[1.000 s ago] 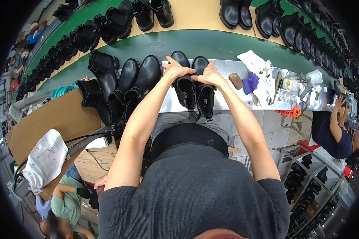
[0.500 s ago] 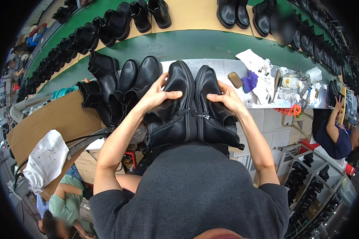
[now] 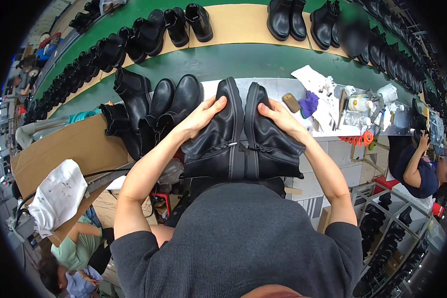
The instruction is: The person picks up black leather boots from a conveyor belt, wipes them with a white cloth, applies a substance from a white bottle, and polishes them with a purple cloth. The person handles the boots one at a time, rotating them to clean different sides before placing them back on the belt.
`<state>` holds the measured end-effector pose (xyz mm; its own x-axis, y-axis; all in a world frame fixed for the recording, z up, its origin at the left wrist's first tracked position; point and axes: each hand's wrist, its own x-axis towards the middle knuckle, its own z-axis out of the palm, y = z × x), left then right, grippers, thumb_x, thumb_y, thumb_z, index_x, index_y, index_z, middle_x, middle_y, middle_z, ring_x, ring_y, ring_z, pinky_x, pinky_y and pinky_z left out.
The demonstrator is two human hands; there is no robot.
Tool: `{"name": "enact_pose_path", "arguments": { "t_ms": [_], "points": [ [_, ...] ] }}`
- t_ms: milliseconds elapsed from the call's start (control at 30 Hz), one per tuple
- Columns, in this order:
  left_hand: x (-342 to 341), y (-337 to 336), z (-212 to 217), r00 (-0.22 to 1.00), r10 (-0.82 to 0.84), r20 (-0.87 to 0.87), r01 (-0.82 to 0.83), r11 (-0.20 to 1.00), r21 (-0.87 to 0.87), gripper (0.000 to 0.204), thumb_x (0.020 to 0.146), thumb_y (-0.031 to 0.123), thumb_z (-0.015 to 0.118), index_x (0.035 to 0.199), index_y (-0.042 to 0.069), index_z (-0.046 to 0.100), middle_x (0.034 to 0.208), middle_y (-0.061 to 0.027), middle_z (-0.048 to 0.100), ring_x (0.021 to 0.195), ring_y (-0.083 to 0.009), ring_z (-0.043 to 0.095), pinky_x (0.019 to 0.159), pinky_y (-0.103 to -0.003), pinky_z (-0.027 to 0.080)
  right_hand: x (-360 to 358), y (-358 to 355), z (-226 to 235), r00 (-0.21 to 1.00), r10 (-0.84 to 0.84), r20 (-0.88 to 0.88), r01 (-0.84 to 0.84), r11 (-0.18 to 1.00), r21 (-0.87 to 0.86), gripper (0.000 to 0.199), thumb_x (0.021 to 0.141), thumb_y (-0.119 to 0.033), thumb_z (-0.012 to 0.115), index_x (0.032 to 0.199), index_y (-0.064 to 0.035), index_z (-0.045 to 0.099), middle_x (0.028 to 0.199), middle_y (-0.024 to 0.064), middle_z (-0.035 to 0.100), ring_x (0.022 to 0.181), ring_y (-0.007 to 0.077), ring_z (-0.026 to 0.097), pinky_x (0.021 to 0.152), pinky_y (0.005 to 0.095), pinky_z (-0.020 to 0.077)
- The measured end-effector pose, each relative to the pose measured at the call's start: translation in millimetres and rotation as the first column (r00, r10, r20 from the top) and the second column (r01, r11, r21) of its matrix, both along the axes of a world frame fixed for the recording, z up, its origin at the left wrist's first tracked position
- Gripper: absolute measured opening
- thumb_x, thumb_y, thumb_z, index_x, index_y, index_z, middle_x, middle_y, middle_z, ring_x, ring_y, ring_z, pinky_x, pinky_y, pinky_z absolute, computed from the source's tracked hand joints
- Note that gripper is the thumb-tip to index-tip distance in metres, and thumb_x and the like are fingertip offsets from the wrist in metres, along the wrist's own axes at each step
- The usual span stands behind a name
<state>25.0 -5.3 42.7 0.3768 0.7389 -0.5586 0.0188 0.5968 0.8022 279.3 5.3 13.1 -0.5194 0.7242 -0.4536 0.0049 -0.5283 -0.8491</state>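
A person's left hand [image 3: 201, 119] clasps one black boot [image 3: 225, 128] while the right hand [image 3: 282, 119] clasps a second boot [image 3: 264, 133], the pair held over the metal bench's [image 3: 279, 87] near edge (a purple cloth [image 3: 309, 104] and brown block [image 3: 291, 103] lie farther in, to the right)

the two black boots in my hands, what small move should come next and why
Perhaps turn the left boot and right boot over to check their far sides: the left hand and right hand each hold one, with the zips facing up, so the undersides are hidden.
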Motion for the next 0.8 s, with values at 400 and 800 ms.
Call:
{"name": "enact_pose_path", "arguments": {
  "t_ms": [400,800],
  "points": [
    [3,7,-34,0.797,0.266,0.543,-0.163,0.959,-0.231,0.083,0.086,0.067,0.04,0.139,0.003,0.038,0.132,-0.0139,0.05,0.117,-0.0233,0.054,0.098,-0.038,0.046,21,-2,25,0.659,-0.277,-0.7,-0.063,0.906,-0.418,0.08,0.084,-0.06,0.054,0.137,-0.0007,0.039,0.124,0.0167,0.054,0.111,0.0223,0.057,0.091,0.0356,0.05],
    [10,73,-82,0.926,-0.265,-0.27,0.197,0.947,-0.255,0.063,0.087,0.048,0.059,0.13,0.003,0.048,0.139,-0.0193,0.041,0.117,-0.0447,0.049,0.072,-0.065,0.053,-3,74,-92,0.812,0.061,0.581,-0.23,0.947,0.222,0.059,0.087,-0.058,0.053,0.09,-0.0006,0.066,0.062,0.0037,0.056,0.052,0.0144,0.05,0.041,0.0316,0.0371]
  ]
}}
